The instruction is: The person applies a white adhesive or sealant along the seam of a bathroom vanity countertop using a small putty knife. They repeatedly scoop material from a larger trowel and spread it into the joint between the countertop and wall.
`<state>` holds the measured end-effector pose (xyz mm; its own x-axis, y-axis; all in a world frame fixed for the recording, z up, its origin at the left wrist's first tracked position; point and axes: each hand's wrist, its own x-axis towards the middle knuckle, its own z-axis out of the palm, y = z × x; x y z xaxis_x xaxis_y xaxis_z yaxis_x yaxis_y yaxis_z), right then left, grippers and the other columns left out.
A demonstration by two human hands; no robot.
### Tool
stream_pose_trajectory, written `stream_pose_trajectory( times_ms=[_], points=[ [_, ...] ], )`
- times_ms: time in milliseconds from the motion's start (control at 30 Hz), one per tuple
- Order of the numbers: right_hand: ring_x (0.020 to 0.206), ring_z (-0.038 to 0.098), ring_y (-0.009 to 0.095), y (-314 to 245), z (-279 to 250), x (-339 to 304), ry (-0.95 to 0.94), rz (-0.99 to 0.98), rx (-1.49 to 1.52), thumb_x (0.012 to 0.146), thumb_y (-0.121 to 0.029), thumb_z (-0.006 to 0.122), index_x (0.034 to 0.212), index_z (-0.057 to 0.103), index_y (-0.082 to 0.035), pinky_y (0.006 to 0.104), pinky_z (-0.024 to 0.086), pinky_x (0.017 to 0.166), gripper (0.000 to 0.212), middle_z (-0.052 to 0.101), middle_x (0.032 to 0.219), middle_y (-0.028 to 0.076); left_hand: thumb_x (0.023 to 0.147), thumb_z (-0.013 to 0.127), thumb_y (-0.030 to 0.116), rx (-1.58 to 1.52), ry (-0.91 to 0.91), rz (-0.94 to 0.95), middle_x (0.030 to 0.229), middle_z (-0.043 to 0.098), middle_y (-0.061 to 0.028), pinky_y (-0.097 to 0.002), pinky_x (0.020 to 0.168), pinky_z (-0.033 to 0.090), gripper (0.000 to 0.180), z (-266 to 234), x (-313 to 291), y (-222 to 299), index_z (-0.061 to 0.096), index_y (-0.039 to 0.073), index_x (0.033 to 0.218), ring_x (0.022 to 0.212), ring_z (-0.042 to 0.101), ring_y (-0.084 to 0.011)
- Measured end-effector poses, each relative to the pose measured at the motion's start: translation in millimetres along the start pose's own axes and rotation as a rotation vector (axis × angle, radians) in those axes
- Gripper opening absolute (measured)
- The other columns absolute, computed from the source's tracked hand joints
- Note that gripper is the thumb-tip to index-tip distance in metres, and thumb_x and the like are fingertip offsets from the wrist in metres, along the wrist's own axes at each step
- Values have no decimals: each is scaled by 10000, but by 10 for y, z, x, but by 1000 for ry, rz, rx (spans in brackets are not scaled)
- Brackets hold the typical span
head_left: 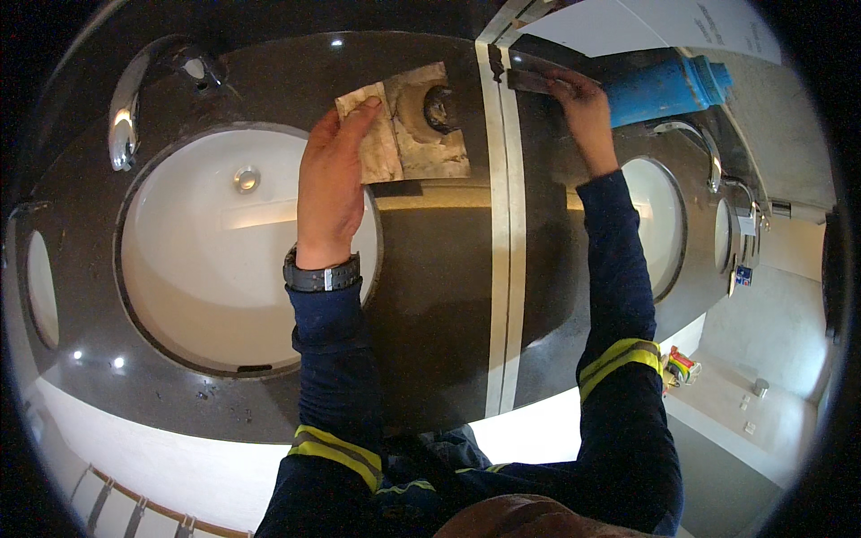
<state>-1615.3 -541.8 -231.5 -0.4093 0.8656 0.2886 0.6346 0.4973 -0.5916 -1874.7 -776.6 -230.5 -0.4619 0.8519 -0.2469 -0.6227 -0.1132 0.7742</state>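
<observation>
Board [430, 163] looks grubby tan with a dark paste blob [439, 109], pinched in your left hand [332, 175] by the far-right edge of the big sink [202, 278]. Your right hand [584, 106] grips a scraper [527, 82] beside masking tape [497, 269]. White panel [628, 25] print's unreadable.

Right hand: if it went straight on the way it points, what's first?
The flat blade in the right hand would probably meet the right-hand pale tape strip first, then dark paste; whether it already touches is unclear.
</observation>
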Motion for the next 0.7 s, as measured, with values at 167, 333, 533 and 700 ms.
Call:
stream_pose_trajectory(
  times_ms=[167, 333, 533, 700],
  points=[
    [888, 675, 124, -727, -216, -347, -10, 86, 204, 940, -163, 700, 1134, 737, -31, 267, 519, 809, 238, 752, 988, 81, 1018, 613, 185, 56, -7, 46, 1120, 706, -82, -273, 873, 519, 280, 21, 20, -28, 633, -12, 1216, 994, 672, -142],
    [860, 657, 96, -1294, -191, -546, -71, -46, 375, 936, -140, 731, 1098, 738, -23, 250, 513, 800, 200, 749, 1002, 45, 1030, 592, 191, 92, -53, 42, 1099, 713, -79, -273, 862, 520, 277, 42, 47, -58, 641, -17, 1205, 972, 673, -135],
    [896, 668, 84, -1413, -115, -581, -147, -35, 357, 933, -136, 730, 1094, 742, -31, 242, 515, 815, 193, 759, 1013, 44, 1018, 619, 189, 118, -105, 19, 1183, 686, -91, -300, 908, 535, 334, 38, 39, -62, 596, -13, 1283, 1055, 672, -166],
    [890, 663, 79, -1200, -88, -596, -133, -7, 332, 939, -136, 724, 1101, 743, -37, 236, 509, 814, 190, 755, 998, 34, 1034, 577, 182, 131, -78, 39, 1111, 711, -89, -278, 861, 531, 284, 64, 37, -70, 624, -23, 1225, 979, 680, -140]
  ],
)
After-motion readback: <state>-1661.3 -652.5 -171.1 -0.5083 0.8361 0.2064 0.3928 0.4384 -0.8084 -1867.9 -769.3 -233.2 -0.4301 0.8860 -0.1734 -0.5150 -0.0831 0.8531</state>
